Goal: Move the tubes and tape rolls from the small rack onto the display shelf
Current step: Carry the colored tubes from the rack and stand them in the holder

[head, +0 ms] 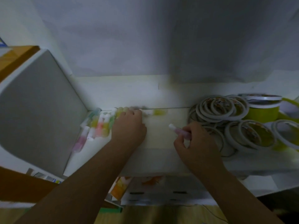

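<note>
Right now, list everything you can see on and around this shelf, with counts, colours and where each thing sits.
tubes: about a dozen, count blurred; yellow, pink, green, orange; lying in rows on the shelf's left end.
yellow tube: one, lying alone against the back edge.
pink tube: one, white cap, held in the right hand.
tape rolls: many, white-rimmed, piled on the right.
display shelf: one, pale cream.
side panel: one, grey, left.
left hand: on the tube rows.
right hand: pinching the pink tube.

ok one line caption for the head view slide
Right hand grips a pink tube while left hand rests on coloured tubes on the white shelf.
</note>
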Tool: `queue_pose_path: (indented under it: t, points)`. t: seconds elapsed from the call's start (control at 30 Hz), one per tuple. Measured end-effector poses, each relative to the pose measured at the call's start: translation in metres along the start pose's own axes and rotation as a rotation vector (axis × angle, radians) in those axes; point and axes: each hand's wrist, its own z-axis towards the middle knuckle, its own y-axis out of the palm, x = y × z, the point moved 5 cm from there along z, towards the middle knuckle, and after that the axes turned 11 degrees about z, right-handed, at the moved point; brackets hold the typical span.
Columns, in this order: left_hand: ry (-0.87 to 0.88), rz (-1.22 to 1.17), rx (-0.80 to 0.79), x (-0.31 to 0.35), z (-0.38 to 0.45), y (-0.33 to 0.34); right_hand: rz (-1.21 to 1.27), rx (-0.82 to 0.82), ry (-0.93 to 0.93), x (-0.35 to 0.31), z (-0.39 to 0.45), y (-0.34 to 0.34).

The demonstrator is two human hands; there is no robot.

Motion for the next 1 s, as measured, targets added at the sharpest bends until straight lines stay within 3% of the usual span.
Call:
queue_pose_path:
  t: [0.2, 0.47, 1.0]
  points:
    - [0.001, 0.015, -0.069, 0.008, -0.013, -0.002, 0.035, -0.003, 0.019, 0.005, 0.001, -0.004]
    - [-0.078, -0.048, 0.004, -0.013, -0.036, -0.02, 0.064, -0.119, -0.005, -0.001, 0.002, 0.016]
    - [-0.004, -0.197, 0.075, -0.026, -0.094, -0.035, -0.02, -0.17, -0.018, -0.021, 0.0, 0.039]
